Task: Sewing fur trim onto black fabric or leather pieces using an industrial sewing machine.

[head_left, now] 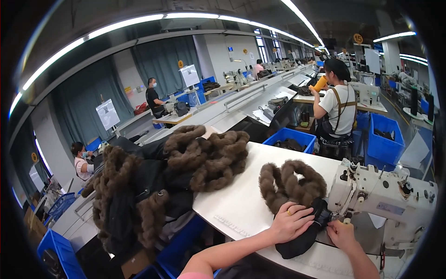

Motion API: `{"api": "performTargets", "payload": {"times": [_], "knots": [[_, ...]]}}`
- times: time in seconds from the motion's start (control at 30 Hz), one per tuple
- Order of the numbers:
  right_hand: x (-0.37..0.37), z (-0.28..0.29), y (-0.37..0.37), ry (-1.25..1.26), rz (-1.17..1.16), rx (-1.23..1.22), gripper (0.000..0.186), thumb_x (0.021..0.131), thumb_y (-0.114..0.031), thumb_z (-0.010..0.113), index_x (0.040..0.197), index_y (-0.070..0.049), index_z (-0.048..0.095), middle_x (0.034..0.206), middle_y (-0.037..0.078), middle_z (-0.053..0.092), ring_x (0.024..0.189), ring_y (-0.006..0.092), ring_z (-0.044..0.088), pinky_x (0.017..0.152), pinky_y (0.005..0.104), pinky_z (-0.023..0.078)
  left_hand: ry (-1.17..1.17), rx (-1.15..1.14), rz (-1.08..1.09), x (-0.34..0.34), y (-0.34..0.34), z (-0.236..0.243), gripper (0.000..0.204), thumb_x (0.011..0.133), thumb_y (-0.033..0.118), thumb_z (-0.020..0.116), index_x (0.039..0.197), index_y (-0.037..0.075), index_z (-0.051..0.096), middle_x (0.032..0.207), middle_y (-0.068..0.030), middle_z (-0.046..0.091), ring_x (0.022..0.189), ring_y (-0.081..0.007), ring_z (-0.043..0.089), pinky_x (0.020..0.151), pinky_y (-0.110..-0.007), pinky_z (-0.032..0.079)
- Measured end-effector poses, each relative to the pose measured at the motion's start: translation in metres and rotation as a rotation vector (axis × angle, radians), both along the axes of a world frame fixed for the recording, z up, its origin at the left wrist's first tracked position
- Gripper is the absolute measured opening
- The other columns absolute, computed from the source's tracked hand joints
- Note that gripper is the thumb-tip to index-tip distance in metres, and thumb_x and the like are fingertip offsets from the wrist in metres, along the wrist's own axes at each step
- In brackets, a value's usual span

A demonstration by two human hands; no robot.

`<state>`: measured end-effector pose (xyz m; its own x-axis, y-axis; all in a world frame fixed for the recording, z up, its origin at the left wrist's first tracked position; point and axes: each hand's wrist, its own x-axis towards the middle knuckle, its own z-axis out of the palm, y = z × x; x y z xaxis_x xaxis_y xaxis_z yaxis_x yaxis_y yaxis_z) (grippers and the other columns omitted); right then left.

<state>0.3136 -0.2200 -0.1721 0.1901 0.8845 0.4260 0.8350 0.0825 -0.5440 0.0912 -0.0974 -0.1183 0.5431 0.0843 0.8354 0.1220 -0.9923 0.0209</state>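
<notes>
My left hand (290, 225) lies over black fabric (290, 247) joined to brown fur trim (304, 186), its fingers curved and gripping the fabric. My right hand (340, 232) is closed at the fabric's edge, thumb and forefinger at the black material beside the sewing machine's needle area. The white sewing machine (390, 190) stands at the right of the white worktable (223, 204). A heap of brown fur strips (216, 158) and black garment pieces (165, 181) covers the left part of the table. The exact stitching point is partly hidden by fabric and fingers.
A co-worker (337, 107) sits ahead holding a yellow cone; others (155, 100) work at left. Blue bins (385, 139) stand behind the machine, beyond the table (290, 148) and at lower left (55, 246). A long railed bench (237, 107) runs away through the room.
</notes>
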Motion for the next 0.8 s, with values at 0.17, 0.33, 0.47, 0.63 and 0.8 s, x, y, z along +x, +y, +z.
{"api": "performTargets", "payload": {"times": [0.17, 0.33, 0.47, 0.63, 0.8], "knots": [[0.003, -0.011, 0.006, -0.068, 0.021, 0.033, 0.014, 0.081, -0.020, 0.070, 0.091, -0.011, 0.066, 0.064, 0.007, 0.065, 0.056, 0.0247, 0.065, 0.052, 0.0343, 0.051, -0.031, -0.044, 0.042, -0.004, 0.001, -0.007, 0.017, 0.081, 0.015, 0.070, 0.098, 0.011, 0.073, 0.108, 0.0003, 0.070, 0.101, -0.0169, 0.060, 0.097, -0.037, 0.038], [-0.003, -0.010, 0.010, -0.027, -0.001, 0.036, 0.012, 0.082, -0.021, 0.071, 0.087, -0.011, 0.066, 0.065, 0.007, 0.066, 0.056, 0.0238, 0.065, 0.053, 0.0337, 0.051, -0.039, -0.064, 0.049, -0.010, 0.004, -0.009, 0.018, 0.081, 0.014, 0.070, 0.099, 0.009, 0.071, 0.107, -0.0016, 0.069, 0.103, -0.0176, 0.060, 0.100, -0.038, 0.038], [0.000, -0.009, 0.002, 0.022, -0.036, 0.017, 0.011, 0.081, -0.018, 0.071, 0.085, -0.010, 0.067, 0.061, 0.008, 0.064, 0.054, 0.0233, 0.065, 0.052, 0.0335, 0.050, -0.120, -0.122, -0.062, 0.000, 0.001, -0.009, 0.017, 0.082, 0.011, 0.069, 0.099, 0.006, 0.071, 0.105, -0.0032, 0.069, 0.102, -0.0190, 0.060, 0.102, -0.040, 0.037], [-0.008, -0.001, 0.002, 0.016, -0.037, 0.063, 0.010, 0.081, -0.014, 0.071, 0.083, -0.006, 0.066, 0.060, 0.009, 0.062, 0.051, 0.0236, 0.062, 0.051, 0.0326, 0.048, -0.154, -0.149, -0.061, -0.007, 0.000, -0.012, 0.016, 0.082, 0.011, 0.070, 0.098, 0.006, 0.071, 0.105, -0.0030, 0.069, 0.103, -0.0193, 0.060, 0.103, -0.040, 0.037], [-0.007, 0.004, 0.000, -0.007, -0.041, 0.060, 0.009, 0.082, -0.013, 0.070, 0.084, -0.005, 0.066, 0.061, 0.011, 0.063, 0.053, 0.0249, 0.063, 0.052, 0.0327, 0.049, -0.179, -0.155, -0.061, -0.005, -0.001, -0.016, 0.017, 0.080, 0.010, 0.071, 0.097, 0.007, 0.072, 0.105, -0.0014, 0.070, 0.105, -0.0183, 0.060, 0.105, -0.040, 0.035]]}}
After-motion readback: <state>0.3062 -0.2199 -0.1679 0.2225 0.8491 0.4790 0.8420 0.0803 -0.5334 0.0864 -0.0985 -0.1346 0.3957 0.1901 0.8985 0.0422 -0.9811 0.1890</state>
